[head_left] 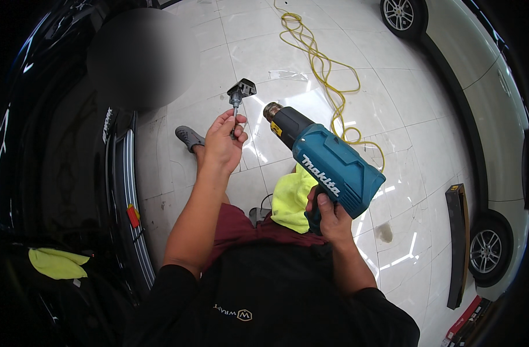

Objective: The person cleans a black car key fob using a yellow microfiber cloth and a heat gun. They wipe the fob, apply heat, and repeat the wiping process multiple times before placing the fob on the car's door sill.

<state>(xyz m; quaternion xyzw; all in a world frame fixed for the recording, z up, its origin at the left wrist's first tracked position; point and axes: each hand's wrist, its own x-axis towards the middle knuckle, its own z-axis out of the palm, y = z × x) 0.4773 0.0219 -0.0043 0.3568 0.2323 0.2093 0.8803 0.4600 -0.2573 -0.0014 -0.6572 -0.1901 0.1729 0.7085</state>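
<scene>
My left hand (230,134) is closed around the thin metal stem of a small part (241,89) with a dark, roughly rectangular head, held up over the floor. In my right hand (333,218) is a teal and black heat gun (337,168), gripped by its handle. Its metal nozzle points up and left toward the small part, with a gap between them. Behind the heat gun's handle, a yellow-green cloth (290,199) lies against my maroon shorts. My right fingers are partly hidden behind the handle.
A glossy black car (50,168) stands close on my left, with a silver-striped side step (131,185) and a red-orange tool (132,216) on it. A yellow cord (325,72) loops across the tiled floor. To the right are a light-coloured car (475,63) and a long dark box (456,248).
</scene>
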